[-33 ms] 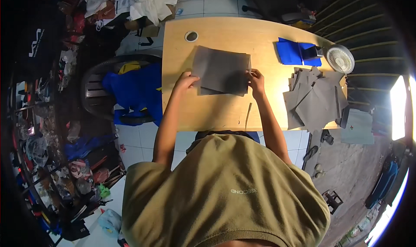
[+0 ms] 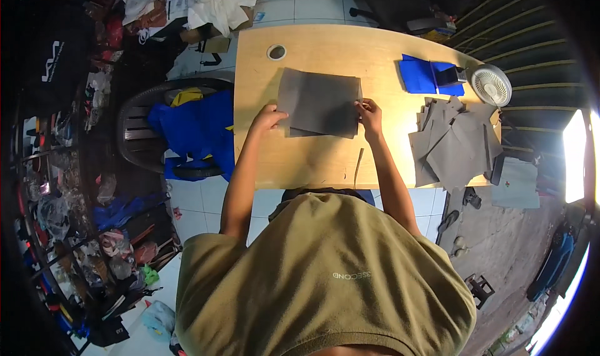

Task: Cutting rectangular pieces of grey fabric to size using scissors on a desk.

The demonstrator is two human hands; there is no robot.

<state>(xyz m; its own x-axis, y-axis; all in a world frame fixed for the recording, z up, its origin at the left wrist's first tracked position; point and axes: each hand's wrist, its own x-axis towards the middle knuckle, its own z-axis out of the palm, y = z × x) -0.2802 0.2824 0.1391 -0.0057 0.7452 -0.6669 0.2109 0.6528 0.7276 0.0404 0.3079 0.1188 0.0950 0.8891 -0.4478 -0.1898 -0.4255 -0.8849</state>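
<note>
Dark grey, thin rectangular sheets (image 2: 322, 103), overlapping a little out of line, lie at the middle of the table in front of me. My left hand (image 2: 270, 117) grips their left edge, thumb on top. At the right edge, my right hand (image 2: 369, 113) pinches the sheets between thumb and fingers. I cannot tell whether they are paper or cloth. To the right is a loose, untidy pile of similar grey sheets (image 2: 453, 140). A narrow dark strip (image 2: 359, 163) lies near the table's front edge.
Folded blue material (image 2: 417, 75) with a black object (image 2: 451, 76) on it sits at the back right of the wooden table (image 2: 337, 46), beside a small white fan (image 2: 490, 85). A round hole (image 2: 276, 53) is at the back left. Blue cloth (image 2: 194, 128) covers a chair at the left.
</note>
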